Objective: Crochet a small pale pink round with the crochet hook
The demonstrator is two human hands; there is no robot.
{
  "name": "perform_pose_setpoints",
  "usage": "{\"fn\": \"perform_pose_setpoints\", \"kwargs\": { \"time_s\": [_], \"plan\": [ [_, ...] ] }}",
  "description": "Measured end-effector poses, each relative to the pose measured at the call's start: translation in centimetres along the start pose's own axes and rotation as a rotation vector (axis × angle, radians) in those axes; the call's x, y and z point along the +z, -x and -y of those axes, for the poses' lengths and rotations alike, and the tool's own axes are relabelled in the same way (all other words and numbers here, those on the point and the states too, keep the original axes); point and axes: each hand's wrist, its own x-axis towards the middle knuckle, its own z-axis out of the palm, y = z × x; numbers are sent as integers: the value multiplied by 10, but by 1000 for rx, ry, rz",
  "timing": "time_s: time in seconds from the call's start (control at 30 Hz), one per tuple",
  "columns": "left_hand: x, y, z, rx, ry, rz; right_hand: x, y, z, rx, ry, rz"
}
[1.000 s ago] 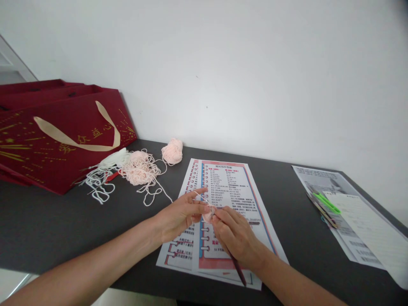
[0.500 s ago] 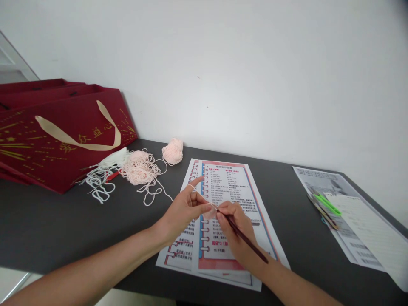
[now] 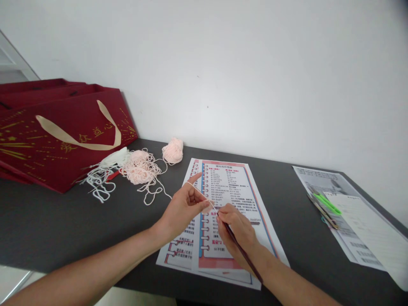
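Observation:
My left hand (image 3: 183,207) pinches a small pale pink crochet piece (image 3: 208,209) between thumb and fingers, its index finger raised with yarn running over it. In my right hand (image 3: 237,227) is a dark brown crochet hook (image 3: 244,255), gripped like a pen with its handle slanting down toward my wrist. A strand stretches from the pink piece to the hook's tip. Both hands are above the printed pattern sheets (image 3: 229,265). From the left hand the yarn trails to a loose tangle of pale pink yarn (image 3: 138,168) on the dark table (image 3: 137,225).
Dark red gift bags (image 3: 92,165) lean at the left by the wall. White yarn (image 3: 116,158) lies beside the tangle, and a pink yarn ball (image 3: 172,151) sits behind. At right are papers (image 3: 366,229) with green-handled scissors (image 3: 330,204).
My right hand has drawn the hook slightly down and right, away from my left fingers. The strand between piece and hook now shows longer, and the hook's handle points more steeply down.

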Motion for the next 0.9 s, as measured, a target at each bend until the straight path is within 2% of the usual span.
{"fn": "perform_pose_setpoints", "kwargs": {
  "time_s": [0.07, 0.17, 0.27, 0.33, 0.4, 0.53, 0.6, 0.67, 0.8, 0.9],
  "plan": [
    [-1, 0, 3, 39, -54, -8, 1, 0, 1, 197, -82, -58],
    [-2, 1, 4, 85, -130, -26, 2, -3, 1, 484, -379, -107],
    [-3, 2, 2, 125, -205, -42, 2, -7, -1, 592, -668, -133],
    [-3, 3, 1, 143, -246, -47, -1, -9, -2, 602, -678, -121],
    [-4, 3, 0, 158, -275, -47, -5, -9, -3, 516, -489, -69],
    [-5, 3, -1, 193, -361, -53, -15, -8, -2, 2, -15, 155],
    [-6, 4, -2, 215, -409, -56, -17, -8, -1, -132, 46, 212],
    [-6, 5, -3, 225, -443, -50, -17, -10, 0, -11, -14, 150],
    [-7, 3, -3, 211, -455, -38, -16, -14, -2, 537, -443, -10],
    [-9, -1, 0, 159, -361, 3, -18, -16, -7, 686, -740, -25]
  ]
}}
